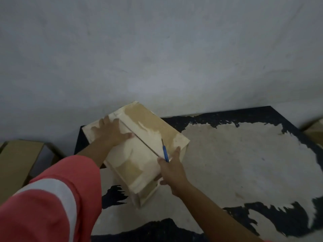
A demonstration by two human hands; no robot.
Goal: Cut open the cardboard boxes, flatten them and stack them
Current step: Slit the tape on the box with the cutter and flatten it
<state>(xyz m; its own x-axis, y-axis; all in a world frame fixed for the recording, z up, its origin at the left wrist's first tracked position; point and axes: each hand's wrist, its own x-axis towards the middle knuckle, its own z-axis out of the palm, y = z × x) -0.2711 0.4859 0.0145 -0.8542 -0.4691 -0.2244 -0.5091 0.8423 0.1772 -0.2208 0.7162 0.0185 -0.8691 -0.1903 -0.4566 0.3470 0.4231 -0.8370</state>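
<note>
**Knife at the near end of the box seam, other hand holding the lid down**

The cardboard box [148,123] stands on the table [244,163], turned at an angle so that its long side runs from about 11 o'clock to 5 o'clock. Its top flaps are closed and meet at a dark seam [139,138] running the same way. The surface is pale, with brown patches where the outer layer is torn off.

The right hand [172,169] is at the box's 5 o'clock end. Its fingers are curled round the blue handle of a knife [165,151], and the thumb reaches up along the right flap. The blade points towards 12 o'clock and lies over the right flap, just beside the near end of the seam. Whether the tip is in the cardboard cannot be told.

The left hand [111,131] lies flat on the left flap, at about 10 o'clock from the knife. Its fingers are straight and spread, with the fingertips touching the seam; it grips nothing. A pink sleeve [52,198] with a white band covers that arm.

The table top is black, with large worn pale patches. At 9 o'clock from the box, off the table's edge, lies a piece of brown flat cardboard [17,158]. At 3 o'clock, at the picture's edge, another bit of cardboard [314,131] shows, too blurred to make out. A grey wall [157,49] stands behind, at 12 o'clock.
</note>
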